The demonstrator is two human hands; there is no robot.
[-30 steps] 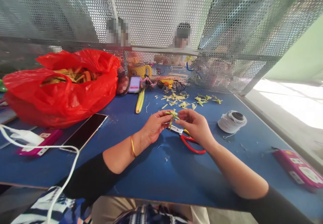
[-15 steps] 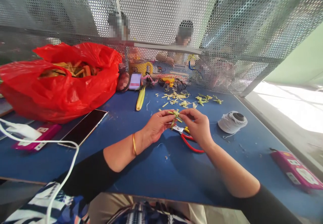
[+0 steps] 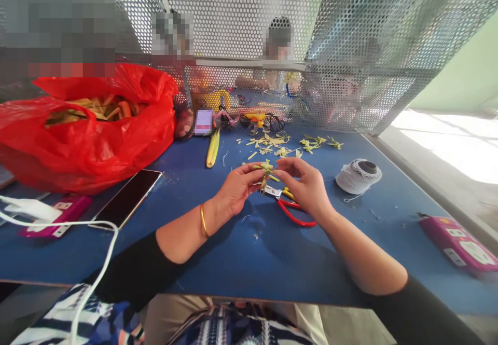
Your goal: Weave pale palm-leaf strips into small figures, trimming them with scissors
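Observation:
Over the middle of the blue table, my left hand (image 3: 236,192) pinches a small knotted piece of pale green leaf strips (image 3: 266,166) between thumb and fingers. My right hand (image 3: 309,185) meets it from the right, its thumb and index fingertips closed at the piece's edge. Loose strip ends stick out below. Under the hands lie scissors (image 3: 272,191) with red handles, a yellow part showing beside them, partly covered by my right hand. Beyond are cut leaf scraps (image 3: 272,141) and small knotted leaf pieces (image 3: 311,143).
A red plastic bag (image 3: 143,132) of leaf material fills the left, near a dark phone (image 3: 128,197) and a white cable (image 3: 112,246). A white thread spool (image 3: 354,179) and a magenta box (image 3: 459,244) stand right. Behind a perforated screen (image 3: 249,18) people sit. A yellow-green leaf bundle (image 3: 212,150) lies left of the scraps.
The leaf piece has turned slightly in my left fingers, with a strip end now hanging down. My right fingers have shifted a little on its right side. The view has moved slightly.

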